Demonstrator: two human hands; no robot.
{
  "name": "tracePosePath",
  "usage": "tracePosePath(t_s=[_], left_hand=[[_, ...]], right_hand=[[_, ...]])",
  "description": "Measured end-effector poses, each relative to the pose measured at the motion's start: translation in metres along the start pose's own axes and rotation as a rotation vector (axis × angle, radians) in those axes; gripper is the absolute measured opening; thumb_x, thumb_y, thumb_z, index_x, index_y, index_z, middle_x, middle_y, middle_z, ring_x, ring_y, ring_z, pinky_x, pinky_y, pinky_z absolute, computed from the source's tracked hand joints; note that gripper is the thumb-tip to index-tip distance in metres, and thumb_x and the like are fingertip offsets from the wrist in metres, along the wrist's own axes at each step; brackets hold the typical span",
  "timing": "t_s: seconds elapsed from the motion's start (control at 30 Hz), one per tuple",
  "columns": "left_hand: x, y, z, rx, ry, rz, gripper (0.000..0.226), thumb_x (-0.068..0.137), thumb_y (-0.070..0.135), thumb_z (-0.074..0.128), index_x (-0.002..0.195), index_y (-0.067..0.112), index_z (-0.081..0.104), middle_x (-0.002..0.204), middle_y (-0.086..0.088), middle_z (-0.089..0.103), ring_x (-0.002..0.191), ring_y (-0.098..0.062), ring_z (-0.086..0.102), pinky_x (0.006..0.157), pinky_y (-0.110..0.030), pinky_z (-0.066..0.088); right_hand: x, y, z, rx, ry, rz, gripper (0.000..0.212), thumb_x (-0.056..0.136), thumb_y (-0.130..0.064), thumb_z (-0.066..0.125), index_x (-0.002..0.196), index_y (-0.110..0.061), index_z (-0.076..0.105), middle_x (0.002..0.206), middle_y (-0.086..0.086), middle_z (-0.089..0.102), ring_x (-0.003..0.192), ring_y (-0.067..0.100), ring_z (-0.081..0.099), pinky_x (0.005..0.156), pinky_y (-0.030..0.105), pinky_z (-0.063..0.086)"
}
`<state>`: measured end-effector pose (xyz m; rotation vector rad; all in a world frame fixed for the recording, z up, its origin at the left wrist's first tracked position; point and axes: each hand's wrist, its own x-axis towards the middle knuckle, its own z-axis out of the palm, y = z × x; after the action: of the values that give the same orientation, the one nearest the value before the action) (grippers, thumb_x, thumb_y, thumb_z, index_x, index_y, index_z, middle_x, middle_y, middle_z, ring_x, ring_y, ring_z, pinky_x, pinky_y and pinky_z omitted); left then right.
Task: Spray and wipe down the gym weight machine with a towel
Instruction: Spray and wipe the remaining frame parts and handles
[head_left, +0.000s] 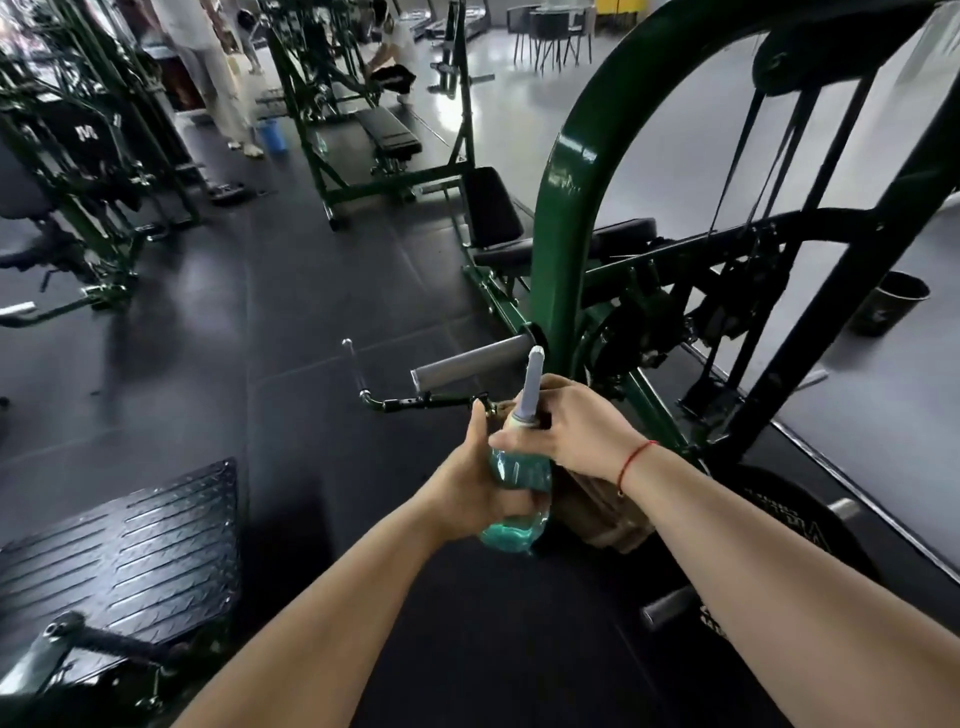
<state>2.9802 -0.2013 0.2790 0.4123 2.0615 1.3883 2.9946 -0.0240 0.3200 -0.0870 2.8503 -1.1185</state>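
Note:
Both my hands hold a clear spray bottle (517, 480) with blue-green liquid and a grey nozzle pointing up. My left hand (480, 488) grips the bottle's body from the left. My right hand (569, 431) wraps round its neck and trigger. A brown towel (605, 514) hangs under my right hand and wrist; how it is held is hidden. Just beyond the bottle rises the dark green weight machine (569, 208) with its curved upright, grey peg (470, 366) and black seat pads.
A black diamond-plate footplate (130, 551) lies low left. A weight plate (789, 525) sits at right by the machine's base, a black bin (891, 306) farther right. Other green machines and benches stand behind, with people (208, 67) at the far left. Dark rubber floor tiles stretch between.

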Motion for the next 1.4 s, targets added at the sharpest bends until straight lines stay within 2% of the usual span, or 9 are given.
tracePosePath(t_s=[0.1, 0.17, 0.3, 0.43, 0.63, 0.9, 1.13, 1.27, 1.4], left_hand=[[0.004, -0.012, -0.016, -0.09, -0.018, 0.001, 0.145, 0.059, 0.024, 0.092, 0.16, 0.034, -0.012, 0.12, 0.0, 0.072, 0.117, -0.022, 0.067, 0.107, -0.048, 0.05], [0.004, -0.015, -0.023, -0.102, -0.027, 0.004, 0.14, 0.059, 0.023, 0.095, 0.16, 0.034, 0.0, 0.117, -0.003, 0.072, 0.114, -0.027, 0.068, 0.104, -0.058, 0.049], [0.003, -0.009, -0.032, -0.176, 0.044, 0.009, 0.113, 0.071, 0.004, 0.088, 0.158, 0.027, 0.019, 0.112, -0.006, 0.074, 0.107, -0.026, 0.072, 0.094, -0.043, 0.058], [0.011, -0.002, -0.042, -0.262, 0.155, -0.017, 0.071, 0.078, -0.008, 0.08, 0.13, 0.03, 0.052, 0.097, -0.004, 0.076, 0.093, -0.022, 0.075, 0.078, -0.028, 0.059], [0.042, 0.005, -0.061, -0.307, 0.338, -0.066, 0.057, 0.075, -0.008, 0.082, 0.119, 0.021, 0.06, 0.092, -0.003, 0.076, 0.087, -0.018, 0.074, 0.073, -0.026, 0.057], [0.063, 0.012, -0.073, -0.355, 0.4, -0.064, 0.062, 0.056, 0.015, 0.092, 0.112, 0.023, 0.067, 0.095, -0.006, 0.076, 0.09, -0.022, 0.074, 0.081, -0.035, 0.061], [0.072, 0.014, -0.087, -0.366, 0.432, -0.062, 0.067, 0.054, 0.037, 0.09, 0.112, 0.013, 0.066, 0.096, -0.006, 0.077, 0.091, -0.023, 0.074, 0.085, -0.035, 0.06], [0.08, 0.017, -0.099, -0.407, 0.483, -0.067, 0.061, 0.065, 0.046, 0.087, 0.113, 0.013, 0.067, 0.101, -0.012, 0.077, 0.092, -0.028, 0.076, 0.081, -0.037, 0.062], [0.089, 0.016, -0.124, -0.417, 0.43, -0.069, 0.045, 0.083, 0.039, 0.076, 0.112, 0.006, 0.066, 0.092, -0.007, 0.077, 0.084, -0.023, 0.075, 0.07, -0.031, 0.06]], right_hand=[[0.009, 0.002, -0.01, 0.182, -0.154, 0.039, 0.047, 0.071, -0.052, 0.083, 0.107, -0.024, 0.069, 0.121, -0.01, 0.054, 0.087, 0.015, 0.066, 0.073, 0.022, 0.054], [0.014, 0.013, -0.013, 0.222, -0.194, 0.034, 0.038, 0.075, -0.036, 0.086, 0.108, -0.03, 0.067, 0.125, -0.01, 0.059, 0.11, 0.011, 0.063, 0.089, 0.016, 0.047], [0.033, 0.045, -0.012, 0.409, -0.18, 0.054, 0.045, 0.08, 0.0, 0.08, 0.112, -0.029, 0.069, 0.111, -0.007, 0.072, 0.104, 0.001, 0.067, 0.092, 0.02, 0.05], [0.068, 0.062, -0.02, 0.547, -0.014, 0.163, 0.052, 0.081, 0.009, 0.072, 0.113, -0.031, 0.065, 0.111, 0.009, 0.071, 0.096, 0.019, 0.071, 0.091, 0.043, 0.059], [0.141, 0.049, -0.038, 0.454, 0.125, 0.031, 0.051, 0.076, 0.004, 0.07, 0.11, -0.033, 0.067, 0.107, -0.006, 0.074, 0.101, 0.009, 0.069, 0.099, 0.04, 0.054], [0.193, 0.023, -0.073, 0.513, 0.015, -0.117, 0.044, 0.082, 0.002, 0.069, 0.115, -0.027, 0.069, 0.109, -0.005, 0.072, 0.103, 0.007, 0.068, 0.093, 0.026, 0.054], [0.209, 0.048, -0.007, -0.451, 0.092, -0.249, 0.038, 0.086, -0.009, 0.061, 0.122, -0.022, 0.064, 0.11, 0.003, 0.069, 0.102, 0.029, 0.059, 0.078, 0.04, 0.055], [0.178, 0.059, 0.036, -0.475, 0.185, -0.232, 0.044, 0.094, -0.045, 0.057, 0.134, -0.029, 0.054, 0.134, -0.01, 0.062, 0.124, 0.027, 0.051, 0.098, 0.052, 0.043], [0.18, 0.06, 0.05, -0.6, 0.072, -0.101, 0.09, 0.082, -0.082, 0.04, 0.154, -0.032, 0.024, 0.16, -0.016, 0.024, 0.149, 0.027, 0.019, 0.12, 0.061, 0.006]])
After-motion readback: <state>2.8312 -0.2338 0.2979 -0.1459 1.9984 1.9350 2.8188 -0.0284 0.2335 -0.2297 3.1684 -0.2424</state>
